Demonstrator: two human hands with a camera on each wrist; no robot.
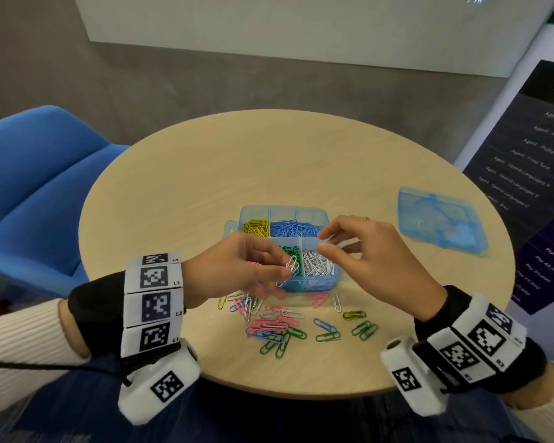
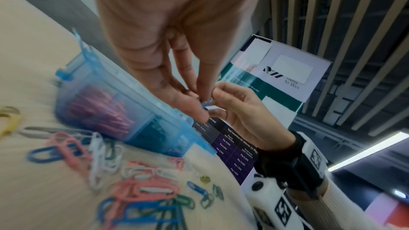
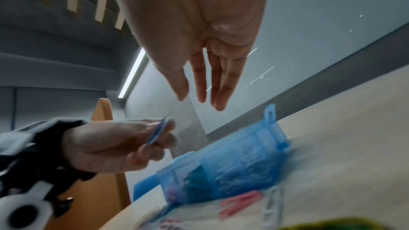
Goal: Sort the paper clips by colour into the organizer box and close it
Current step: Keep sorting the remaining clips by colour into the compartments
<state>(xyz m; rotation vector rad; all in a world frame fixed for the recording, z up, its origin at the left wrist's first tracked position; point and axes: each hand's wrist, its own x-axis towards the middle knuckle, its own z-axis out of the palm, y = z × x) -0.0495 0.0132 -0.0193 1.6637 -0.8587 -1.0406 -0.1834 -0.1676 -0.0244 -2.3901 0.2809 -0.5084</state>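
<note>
A round wooden table [image 1: 179, 174] holds a see-through blue organizer box [image 1: 311, 284] near its middle, with the top off. Inside the box, yellow clips [image 1: 256, 227] sit in the far left part, blue clips [image 1: 293, 228] sit next to them, green clips [image 1: 290, 252] sit in a near part, and white clips [image 1: 319, 266] sit just right of the green ones. The left wrist view shows pink clips [image 2: 99, 106] in the near corner part. The lid [image 1: 442, 219] lies flat on the table, well apart from the box, off to the right. The left hand [image 1: 240, 270] is above the near edge of the box and pinches a few clips [image 1: 289, 272] between the thumb and fingers; at least one looks white and one looks blue. The right hand [image 1: 375, 254] is above the right side of the box, with its thumb and first finger bent close together near the left hand's clips. It holds nothing, and its other fingers are loose. In front of the box, a messy pile of loose clips [image 1: 279, 324] lies on the table: pink, white, blue, green and yellow all mixed up. A blue chair [image 1: 39, 187] stands to the left of the table. A dark sign with writing [image 1: 538, 174] stands to the right.
</note>
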